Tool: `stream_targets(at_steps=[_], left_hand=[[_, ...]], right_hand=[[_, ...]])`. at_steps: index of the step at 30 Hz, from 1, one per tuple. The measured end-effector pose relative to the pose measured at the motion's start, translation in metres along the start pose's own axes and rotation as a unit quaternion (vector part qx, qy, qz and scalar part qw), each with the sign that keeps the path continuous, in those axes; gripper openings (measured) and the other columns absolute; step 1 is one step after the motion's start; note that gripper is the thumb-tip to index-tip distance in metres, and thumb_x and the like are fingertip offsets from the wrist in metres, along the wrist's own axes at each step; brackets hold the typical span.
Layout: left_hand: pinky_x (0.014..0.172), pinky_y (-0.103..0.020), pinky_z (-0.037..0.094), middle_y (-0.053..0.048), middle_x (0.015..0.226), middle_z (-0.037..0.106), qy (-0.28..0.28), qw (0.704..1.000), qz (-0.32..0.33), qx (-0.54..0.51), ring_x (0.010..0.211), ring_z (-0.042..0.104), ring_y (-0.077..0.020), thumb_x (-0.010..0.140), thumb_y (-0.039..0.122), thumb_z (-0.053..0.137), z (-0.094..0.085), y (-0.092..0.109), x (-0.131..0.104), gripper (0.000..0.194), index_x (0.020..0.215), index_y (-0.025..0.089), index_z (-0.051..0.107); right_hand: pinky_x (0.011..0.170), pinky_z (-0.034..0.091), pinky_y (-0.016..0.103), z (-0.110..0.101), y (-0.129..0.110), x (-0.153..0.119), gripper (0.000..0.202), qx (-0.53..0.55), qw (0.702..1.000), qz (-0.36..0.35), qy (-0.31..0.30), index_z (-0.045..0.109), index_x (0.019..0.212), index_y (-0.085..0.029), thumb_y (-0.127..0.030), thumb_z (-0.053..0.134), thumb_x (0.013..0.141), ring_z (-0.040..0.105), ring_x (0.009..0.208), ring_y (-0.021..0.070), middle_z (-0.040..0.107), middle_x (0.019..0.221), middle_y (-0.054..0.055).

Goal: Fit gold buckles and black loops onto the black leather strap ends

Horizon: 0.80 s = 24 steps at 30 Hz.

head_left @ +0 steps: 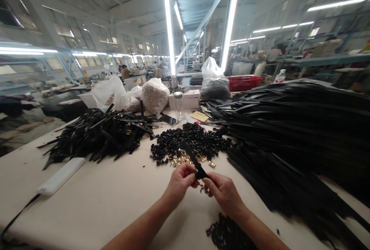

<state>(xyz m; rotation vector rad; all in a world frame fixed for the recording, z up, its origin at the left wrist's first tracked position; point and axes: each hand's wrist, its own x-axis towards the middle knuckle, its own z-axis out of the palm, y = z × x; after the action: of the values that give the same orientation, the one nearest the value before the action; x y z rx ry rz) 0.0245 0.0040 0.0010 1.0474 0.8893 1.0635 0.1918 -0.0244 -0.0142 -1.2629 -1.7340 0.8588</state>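
Both my hands are over the middle of the table, almost touching. My left hand (181, 182) pinches a black strap (191, 155) at a small dark piece near its lower part. My right hand (222, 190) has its fingers closed on the lower end of the same strap, which points up and to the left. Just beyond the hands lie gold buckles (180, 159) and a heap of small black loops (187, 138). Small black pieces (227, 232) are piled below my right hand.
A heap of black straps with buckles (98, 134) lies on the left, near a white power strip (61, 176). Long black strips (289, 126) cover the right side. Plastic bags (155, 96), a box (189, 99), a phone (169, 119) and a red basket (244, 83) stand behind.
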Motion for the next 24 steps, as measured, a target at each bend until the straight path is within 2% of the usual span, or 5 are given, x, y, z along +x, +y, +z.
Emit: stream_targets(at_steps=[7, 16, 19, 22, 24], left_hand=[[0.055, -0.023, 0.048, -0.002, 0.061, 0.066, 0.006, 1.0, 0.003, 0.025, 0.054, 0.059, -0.0118, 0.063, 0.034, 0.077, -0.004, 0.0033, 0.0039, 0.028, 0.076, 0.013, 0.065], [0.064, -0.026, 0.049, -0.005, 0.072, 0.069, -0.045, 0.997, 0.017, 0.058, 0.064, 0.06, -0.0141, 0.07, 0.033, 0.075, -0.0064, 0.0009, 0.0003, 0.027, 0.087, 0.013, 0.07], [0.067, -0.027, 0.05, -0.005, 0.078, 0.068, -0.023, 0.992, 0.072, 0.103, 0.071, 0.061, -0.0159, 0.071, 0.029, 0.075, -0.0069, -0.0028, 0.0004, 0.02, 0.085, 0.016, 0.071], [0.072, -0.028, 0.049, -0.006, 0.083, 0.067, -0.016, 0.962, 0.165, 0.216, 0.078, 0.061, -0.0178, 0.073, 0.026, 0.073, -0.0075, -0.0033, -0.0008, 0.013, 0.084, 0.019, 0.073], [0.07, -0.027, 0.049, -0.006, 0.082, 0.066, -0.023, 0.96, 0.164, 0.224, 0.075, 0.06, -0.0173, 0.073, 0.026, 0.074, -0.0072, -0.0035, -0.0018, 0.012, 0.083, 0.019, 0.073]], right_hand=[[0.052, 0.046, 0.022, -0.0027, -0.0042, -0.001, 0.032, -0.032, 0.999, 0.005, -0.025, 0.064, 0.08, -0.019, -0.039, 0.044, 0.094, 0.059, 0.051, 0.0127, 0.063, 0.064, -0.001], [0.053, 0.044, 0.022, -0.0064, -0.0029, -0.001, 0.03, -0.085, 0.996, -0.001, -0.021, 0.064, 0.08, -0.019, -0.036, 0.043, 0.095, 0.059, 0.052, 0.0125, 0.064, 0.064, -0.001], [0.054, 0.043, 0.023, -0.0062, -0.0022, -0.0023, 0.027, -0.127, 0.992, -0.016, -0.01, 0.062, 0.078, -0.02, -0.034, 0.044, 0.094, 0.058, 0.053, 0.0132, 0.063, 0.064, -0.001], [0.053, 0.042, 0.023, -0.0055, -0.0017, -0.0028, 0.027, -0.133, 0.991, -0.018, -0.004, 0.059, 0.073, -0.02, -0.033, 0.046, 0.093, 0.058, 0.053, 0.0132, 0.062, 0.063, -0.001], [0.052, 0.043, 0.022, -0.005, -0.002, -0.0022, 0.029, -0.092, 0.996, -0.002, -0.01, 0.058, 0.071, -0.019, -0.034, 0.045, 0.092, 0.058, 0.052, 0.0127, 0.062, 0.062, 0.0]])
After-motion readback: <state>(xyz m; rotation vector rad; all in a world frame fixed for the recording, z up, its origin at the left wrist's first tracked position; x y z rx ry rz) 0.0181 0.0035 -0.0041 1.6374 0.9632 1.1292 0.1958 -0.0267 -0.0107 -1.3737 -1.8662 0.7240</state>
